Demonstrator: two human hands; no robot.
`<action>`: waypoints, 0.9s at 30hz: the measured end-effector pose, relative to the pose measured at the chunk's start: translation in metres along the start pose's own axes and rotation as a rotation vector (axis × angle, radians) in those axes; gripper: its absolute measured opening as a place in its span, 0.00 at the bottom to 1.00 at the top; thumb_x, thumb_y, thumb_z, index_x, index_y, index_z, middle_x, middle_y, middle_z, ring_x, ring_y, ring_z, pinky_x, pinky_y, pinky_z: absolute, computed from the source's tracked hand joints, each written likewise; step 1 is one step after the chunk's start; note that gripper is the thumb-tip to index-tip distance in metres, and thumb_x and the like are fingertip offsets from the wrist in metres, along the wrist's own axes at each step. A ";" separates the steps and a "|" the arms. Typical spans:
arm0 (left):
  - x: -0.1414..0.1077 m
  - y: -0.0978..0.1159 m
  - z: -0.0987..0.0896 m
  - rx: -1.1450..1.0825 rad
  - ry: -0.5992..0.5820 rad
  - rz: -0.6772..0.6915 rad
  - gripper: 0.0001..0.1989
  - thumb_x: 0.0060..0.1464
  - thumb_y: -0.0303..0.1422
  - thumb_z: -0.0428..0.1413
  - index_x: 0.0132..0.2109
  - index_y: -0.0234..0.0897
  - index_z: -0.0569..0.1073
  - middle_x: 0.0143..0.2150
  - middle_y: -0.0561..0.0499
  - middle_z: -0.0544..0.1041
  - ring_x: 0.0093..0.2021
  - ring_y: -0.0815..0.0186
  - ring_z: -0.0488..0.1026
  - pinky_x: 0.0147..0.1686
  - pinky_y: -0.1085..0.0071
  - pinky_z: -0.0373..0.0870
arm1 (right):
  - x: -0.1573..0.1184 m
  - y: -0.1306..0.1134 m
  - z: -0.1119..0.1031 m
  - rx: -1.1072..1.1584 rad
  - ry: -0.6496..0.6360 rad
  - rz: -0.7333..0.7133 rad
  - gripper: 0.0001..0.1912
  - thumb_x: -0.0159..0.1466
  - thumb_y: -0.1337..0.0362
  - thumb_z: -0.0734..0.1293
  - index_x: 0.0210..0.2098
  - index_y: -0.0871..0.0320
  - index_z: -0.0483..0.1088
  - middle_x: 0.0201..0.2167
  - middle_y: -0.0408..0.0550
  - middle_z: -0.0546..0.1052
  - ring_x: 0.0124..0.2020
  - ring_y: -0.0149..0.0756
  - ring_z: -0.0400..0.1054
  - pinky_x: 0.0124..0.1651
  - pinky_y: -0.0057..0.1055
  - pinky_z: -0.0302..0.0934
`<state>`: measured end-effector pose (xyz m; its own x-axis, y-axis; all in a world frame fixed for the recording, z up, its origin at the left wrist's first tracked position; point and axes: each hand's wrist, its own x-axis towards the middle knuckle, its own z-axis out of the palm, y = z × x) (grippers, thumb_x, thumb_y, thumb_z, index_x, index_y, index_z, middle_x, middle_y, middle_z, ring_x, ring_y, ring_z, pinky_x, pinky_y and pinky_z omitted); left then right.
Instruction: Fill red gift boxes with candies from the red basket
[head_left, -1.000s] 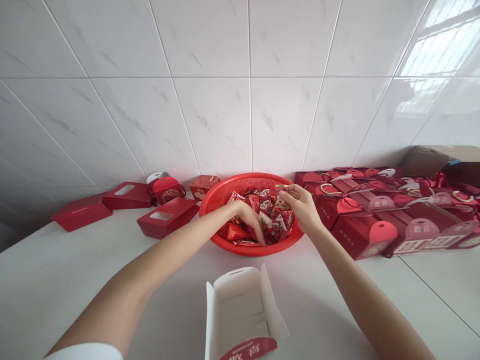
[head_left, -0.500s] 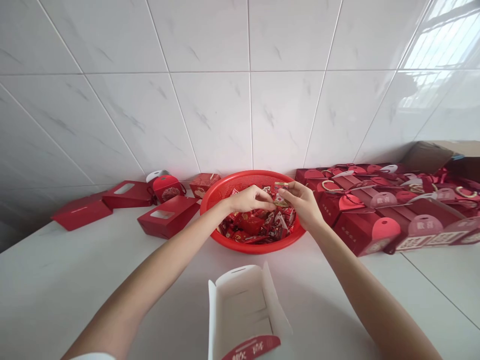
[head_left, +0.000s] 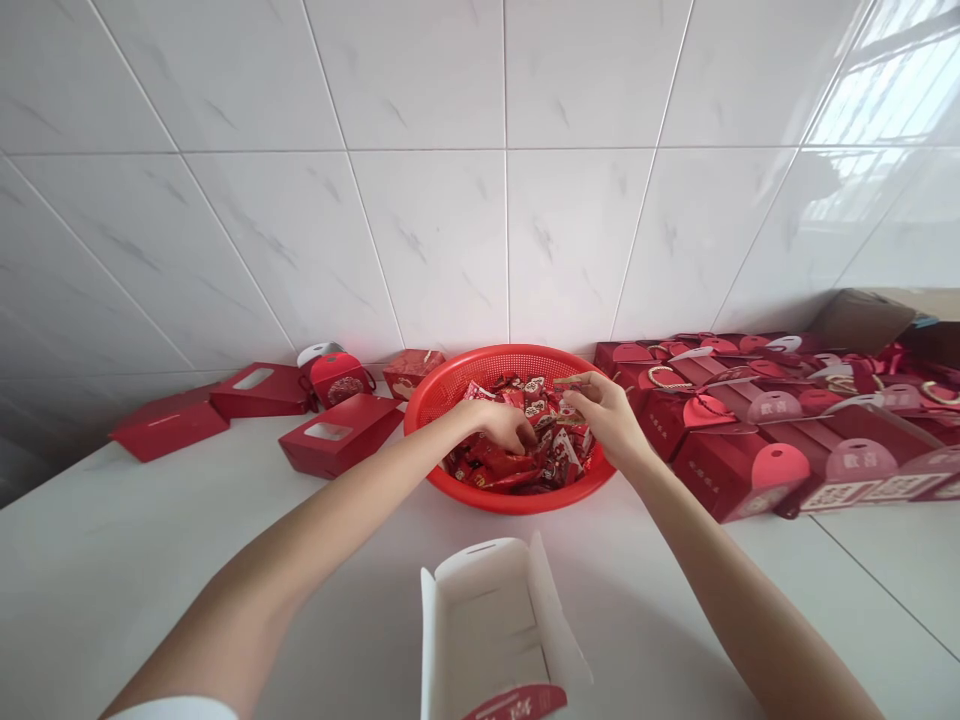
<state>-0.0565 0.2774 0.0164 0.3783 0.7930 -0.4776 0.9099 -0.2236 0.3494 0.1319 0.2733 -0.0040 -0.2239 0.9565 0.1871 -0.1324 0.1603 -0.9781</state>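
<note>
My left hand (head_left: pixel 508 427) reaches down into a red plastic basket (head_left: pixel 517 503), its fingers curled among the red wrapped candies (head_left: pixel 559 455). Whether a candy is between its fingertips is hidden. Over the basket's right side, my right hand (head_left: pixel 609 412) pinches a small gold-coloured wrapped candy (head_left: pixel 571 381), seen nearly edge-on. In front of the basket stands an open-topped carton box (head_left: pixel 491 640), white inside, with a red printed flap at its near end.
Rows of closed red gift boxes (head_left: pixel 739 465) with cord handles stand on the right. Behind them is a brown cardboard box (head_left: pixel 862 322). Several other red boxes (head_left: pixel 341 435) lie on the left of the white table (head_left: pixel 187 550). A tiled wall (head_left: pixel 420 240) rises behind.
My left hand has gone from beside the gold-coloured candy down into the pile. My right hand still holds that candy, now turned more edge-on. The view has shifted slightly.
</note>
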 end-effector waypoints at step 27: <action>0.007 0.014 -0.001 -0.086 -0.306 0.092 0.15 0.36 0.46 0.69 0.31 0.43 0.82 0.31 0.56 0.82 0.39 0.58 0.76 0.39 0.69 0.70 | 0.000 0.003 -0.002 -0.019 0.020 0.011 0.18 0.51 0.57 0.72 0.41 0.53 0.70 0.23 0.38 0.73 0.26 0.34 0.67 0.32 0.34 0.64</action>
<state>-0.0417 0.2799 0.0186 0.5034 0.5620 -0.6563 0.8569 -0.2272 0.4627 0.1332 0.2743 -0.0075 -0.2059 0.9628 0.1748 -0.1114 0.1544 -0.9817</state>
